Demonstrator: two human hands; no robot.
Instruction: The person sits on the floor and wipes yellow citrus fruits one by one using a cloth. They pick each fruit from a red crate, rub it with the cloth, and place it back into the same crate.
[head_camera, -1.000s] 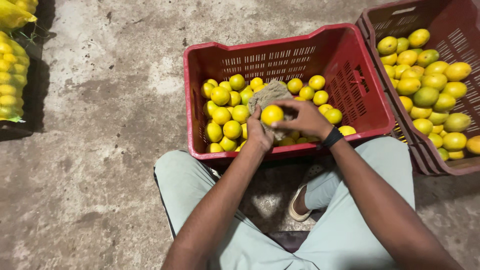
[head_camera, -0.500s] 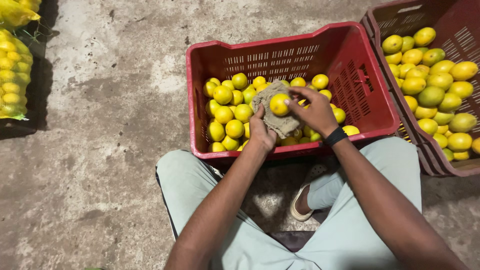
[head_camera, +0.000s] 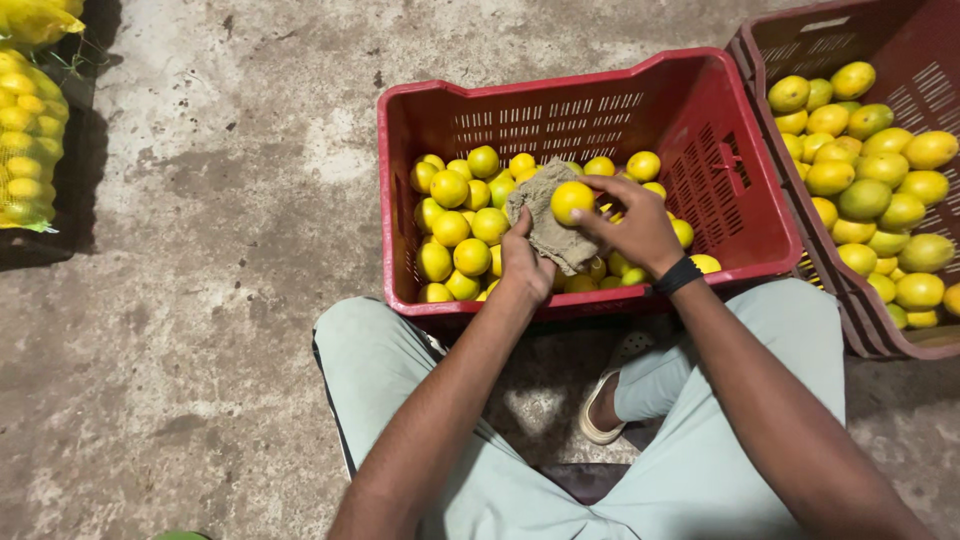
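Note:
A red plastic crate (head_camera: 600, 100) sits on the floor in front of my knees, partly filled with yellow-green citrus fruits (head_camera: 455, 215). My left hand (head_camera: 525, 262) holds a brown rough cloth (head_camera: 548, 225) over the crate. My right hand (head_camera: 632, 222), with a black band on the wrist, grips one yellow fruit (head_camera: 572, 201) and presses it against the cloth. Both hands hover just above the fruit pile.
A second red crate (head_camera: 800, 240) full of larger yellow and green fruits (head_camera: 870, 160) stands at the right. Yellow mesh sacks of fruit (head_camera: 28, 130) lie at the far left. The floor is rough stained concrete (head_camera: 200, 300). My legs in pale trousers and one sandal (head_camera: 600, 405) are below.
The hands, cloth and fruit stay over the crate; the right hand has turned the fruit against the cloth and shifted it slightly to the right.

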